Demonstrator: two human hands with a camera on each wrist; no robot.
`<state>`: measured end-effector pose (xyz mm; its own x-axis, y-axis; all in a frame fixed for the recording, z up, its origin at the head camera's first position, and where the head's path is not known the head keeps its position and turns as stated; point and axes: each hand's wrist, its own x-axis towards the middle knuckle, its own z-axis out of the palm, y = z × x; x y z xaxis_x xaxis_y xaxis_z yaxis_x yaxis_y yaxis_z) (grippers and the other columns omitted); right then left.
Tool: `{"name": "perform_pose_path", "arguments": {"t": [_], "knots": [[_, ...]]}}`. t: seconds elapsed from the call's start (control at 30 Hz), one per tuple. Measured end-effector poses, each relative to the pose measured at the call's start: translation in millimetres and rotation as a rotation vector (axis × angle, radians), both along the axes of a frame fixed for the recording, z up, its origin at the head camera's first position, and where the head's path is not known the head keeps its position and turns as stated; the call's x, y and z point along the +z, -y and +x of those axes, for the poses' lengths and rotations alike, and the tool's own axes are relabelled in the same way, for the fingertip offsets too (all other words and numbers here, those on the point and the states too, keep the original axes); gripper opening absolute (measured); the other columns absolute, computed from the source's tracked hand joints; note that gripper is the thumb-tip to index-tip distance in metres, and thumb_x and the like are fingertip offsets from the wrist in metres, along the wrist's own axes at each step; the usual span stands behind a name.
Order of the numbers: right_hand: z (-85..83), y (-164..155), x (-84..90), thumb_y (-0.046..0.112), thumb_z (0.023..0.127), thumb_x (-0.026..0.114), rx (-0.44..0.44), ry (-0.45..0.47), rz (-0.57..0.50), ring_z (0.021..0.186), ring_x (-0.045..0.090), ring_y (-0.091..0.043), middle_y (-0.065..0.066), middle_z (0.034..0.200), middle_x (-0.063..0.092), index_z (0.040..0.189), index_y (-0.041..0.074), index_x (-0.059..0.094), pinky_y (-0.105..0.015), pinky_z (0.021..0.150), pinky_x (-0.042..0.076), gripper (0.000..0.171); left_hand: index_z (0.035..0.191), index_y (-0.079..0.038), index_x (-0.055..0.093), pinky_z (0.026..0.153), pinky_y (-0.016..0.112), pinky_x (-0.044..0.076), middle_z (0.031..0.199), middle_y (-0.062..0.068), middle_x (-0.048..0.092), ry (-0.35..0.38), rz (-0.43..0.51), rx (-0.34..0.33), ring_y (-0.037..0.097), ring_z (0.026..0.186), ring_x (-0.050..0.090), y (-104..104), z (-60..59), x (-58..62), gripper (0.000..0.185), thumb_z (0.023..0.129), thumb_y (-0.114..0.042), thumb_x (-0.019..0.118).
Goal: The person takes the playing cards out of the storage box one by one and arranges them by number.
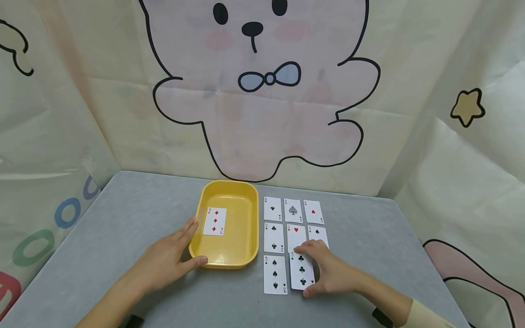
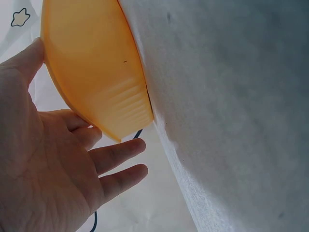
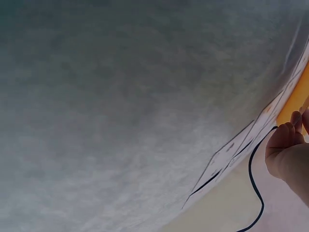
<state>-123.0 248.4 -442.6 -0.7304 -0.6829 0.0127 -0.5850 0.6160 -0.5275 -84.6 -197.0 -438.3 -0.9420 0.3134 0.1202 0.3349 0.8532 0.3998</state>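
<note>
Right hand (image 1: 330, 273) is down on the three of clubs (image 1: 302, 269), fingertips curled over the card's far edge and thumb against its near corner. The grip is a light pinch on the card, which lies flat on the grey desk (image 1: 135, 218), bottom row, middle column of the grid. Just left of that grip sits the three of spades (image 1: 275, 274), side by side with it. Beyond the fingertips are the twos: two of clubs (image 1: 273, 237), two of hearts (image 1: 296, 234), and a third two (image 1: 319, 234), half hidden by the knuckles. Further out still, the three aces (image 1: 293, 210) in a row.

Left hand (image 1: 168, 259) has fingers straight and relaxed, cupping the near left corner of the yellow tray (image 1: 246, 218): thumb along the near wall, fingers along the left wall, as the left wrist view confirms (image 2: 63, 159). It steadies the tray rather than clasping it. Inside the tray, just beyond that hand, a three of diamonds (image 1: 215, 221) lies face up.

My read: the threes row is being dealt with, and this club is either being squared into its slot or caught for a lift; I can't tell which. If it's a lift, the next move calls for getting a nail under the edge, since the card lies flush on the cloth, without nudging the spade beside it.
</note>
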Motion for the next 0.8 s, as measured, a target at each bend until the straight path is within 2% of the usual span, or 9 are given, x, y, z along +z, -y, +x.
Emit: {"name": "perform_pose_path", "arguments": {"t": [0.27,0.53,0.8], "knots": [[2.8,-4.0,-9.5,0.039,0.065,0.099,-0.004,0.024,0.029,0.121,0.042,-0.014,0.003,0.136,0.047,0.144,0.011,0.058,-0.034,0.098,0.047,0.093,0.162,-0.002,0.036,0.105,0.060,0.047,0.168,0.015,0.034,0.016,-0.002,0.006,0.042,0.138,0.053,-0.3,-0.5,1.1,0.099,0.094,-0.068,0.065],[2.4,-2.9,-10.6,0.038,0.064,0.099,0.003,0.025,0.062,0.120,0.041,-0.015,0.003,0.135,0.047,0.144,0.009,0.058,-0.033,0.097,0.047,0.095,0.162,-0.002,0.037,0.105,0.061,0.047,0.168,0.014,0.034,0.022,-0.004,0.013,0.042,0.139,0.053,-1.2,0.1,2.4,0.097,0.094,-0.064,0.068],[3.8,-2.9,-10.8,0.037,0.063,0.100,0.017,-0.034,0.051,0.120,0.043,-0.015,0.004,0.133,0.049,0.142,0.009,0.059,-0.035,0.098,0.046,0.094,0.161,-0.002,0.038,0.105,0.060,0.048,0.167,0.014,0.036,0.004,-0.005,0.007,0.042,0.137,0.054,-1.1,0.3,1.8,0.096,0.094,-0.064,0.068]]}}
